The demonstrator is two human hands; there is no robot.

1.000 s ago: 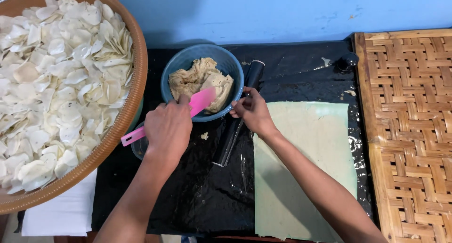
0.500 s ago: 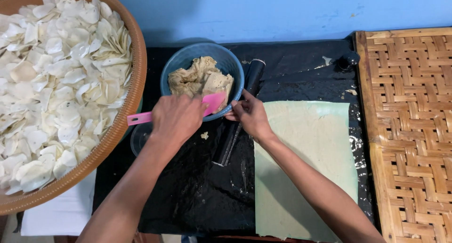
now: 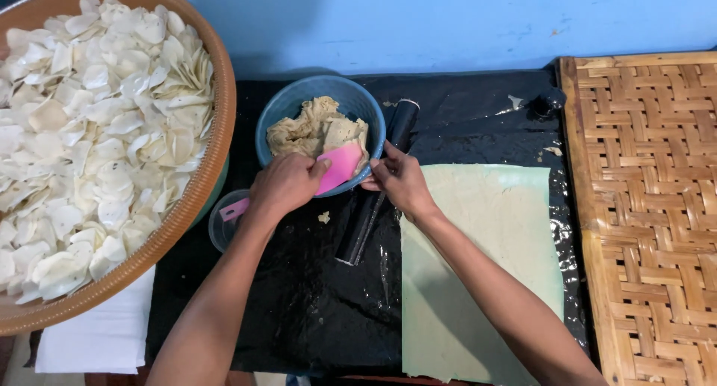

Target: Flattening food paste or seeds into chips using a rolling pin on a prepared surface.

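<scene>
Left hand point(image 3: 287, 184) closed on flat pink plastic scraper point(image 3: 340, 167), blade tilted up-right over near rim of round blue plastic bowl point(image 3: 295, 102); beige dough lump point(image 3: 314, 128) just beyond, nearer this hand. Right hand point(image 3: 399, 180) pinching bowl's near rim, beside black rolling pin point(image 3: 377, 195).

Middle of thin pink plastic scraper point(image 3: 340, 166) hidden under left hand point(image 3: 287, 186). Small clear plastic cup point(image 3: 222, 223) partly covered by forearm. Wide woven basket of pale chips point(image 3: 196, 192) cut off left. Brown woven bamboo mat point(image 3: 650, 207) cut off right.
</scene>
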